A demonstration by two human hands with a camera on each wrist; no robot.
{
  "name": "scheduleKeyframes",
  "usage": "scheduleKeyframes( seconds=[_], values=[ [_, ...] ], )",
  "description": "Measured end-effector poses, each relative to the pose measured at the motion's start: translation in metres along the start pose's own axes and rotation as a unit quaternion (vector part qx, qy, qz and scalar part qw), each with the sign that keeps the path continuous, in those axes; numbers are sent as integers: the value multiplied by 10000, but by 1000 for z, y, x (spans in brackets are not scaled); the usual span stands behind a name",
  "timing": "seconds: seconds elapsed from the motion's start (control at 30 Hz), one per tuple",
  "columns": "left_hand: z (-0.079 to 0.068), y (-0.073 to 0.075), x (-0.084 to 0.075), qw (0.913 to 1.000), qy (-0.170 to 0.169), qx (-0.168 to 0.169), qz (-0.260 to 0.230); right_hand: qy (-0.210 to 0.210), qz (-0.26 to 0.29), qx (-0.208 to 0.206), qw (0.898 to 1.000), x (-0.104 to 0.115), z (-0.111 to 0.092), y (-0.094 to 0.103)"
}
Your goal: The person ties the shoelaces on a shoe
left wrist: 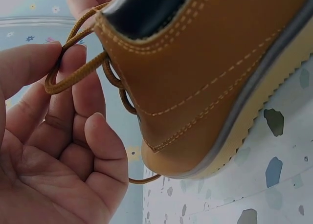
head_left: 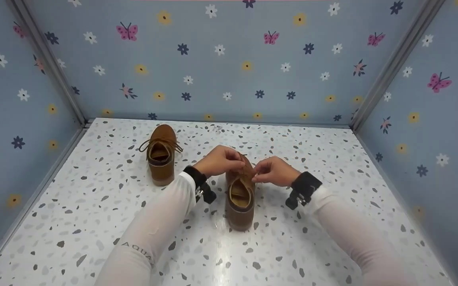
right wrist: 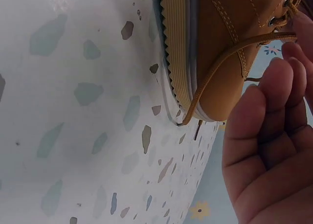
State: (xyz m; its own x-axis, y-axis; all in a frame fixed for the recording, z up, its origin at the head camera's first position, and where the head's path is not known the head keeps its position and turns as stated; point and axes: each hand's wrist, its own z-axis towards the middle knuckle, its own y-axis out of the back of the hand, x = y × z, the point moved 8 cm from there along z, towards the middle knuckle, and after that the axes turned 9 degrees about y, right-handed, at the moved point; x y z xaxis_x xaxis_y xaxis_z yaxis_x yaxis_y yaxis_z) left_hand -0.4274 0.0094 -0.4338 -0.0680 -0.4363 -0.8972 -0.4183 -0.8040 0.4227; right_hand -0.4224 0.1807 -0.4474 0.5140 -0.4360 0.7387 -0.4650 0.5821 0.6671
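A tan lace-up shoe (head_left: 240,217) stands on the speckled surface, heel toward me and toe away. My left hand (head_left: 219,161) is over its left side, at the laces. In the left wrist view the thumb and fingertips pinch a brown shoelace (left wrist: 80,76) folded into a loop beside the shoe's opening. From the right side, my right hand (head_left: 277,171) pinches lace near the eyelets; in the right wrist view its fingertips are partly cut off by the frame edge. A loose lace end (right wrist: 211,70) hangs from there down the shoe's side to the surface.
The matching tan shoe (head_left: 162,173), its lace tied in a bow (head_left: 164,142), stands to the left and farther back. Blue flower-and-butterfly panels (head_left: 229,59) enclose the white speckled surface (head_left: 312,246) at the back and both sides.
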Motion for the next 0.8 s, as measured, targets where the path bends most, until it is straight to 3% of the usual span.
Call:
scheduleKeyframes(
  seconds=[0.3, 0.8],
  values=[
    [1, -3, -1, 9999, -68, 50, -75, 48, -644, 247, 9976, 1, -2, 2],
    [1, -2, 0, 9999, -43, 40, -146, -137, -2043, -22, 9788, 6, -17, 51]
  ],
)
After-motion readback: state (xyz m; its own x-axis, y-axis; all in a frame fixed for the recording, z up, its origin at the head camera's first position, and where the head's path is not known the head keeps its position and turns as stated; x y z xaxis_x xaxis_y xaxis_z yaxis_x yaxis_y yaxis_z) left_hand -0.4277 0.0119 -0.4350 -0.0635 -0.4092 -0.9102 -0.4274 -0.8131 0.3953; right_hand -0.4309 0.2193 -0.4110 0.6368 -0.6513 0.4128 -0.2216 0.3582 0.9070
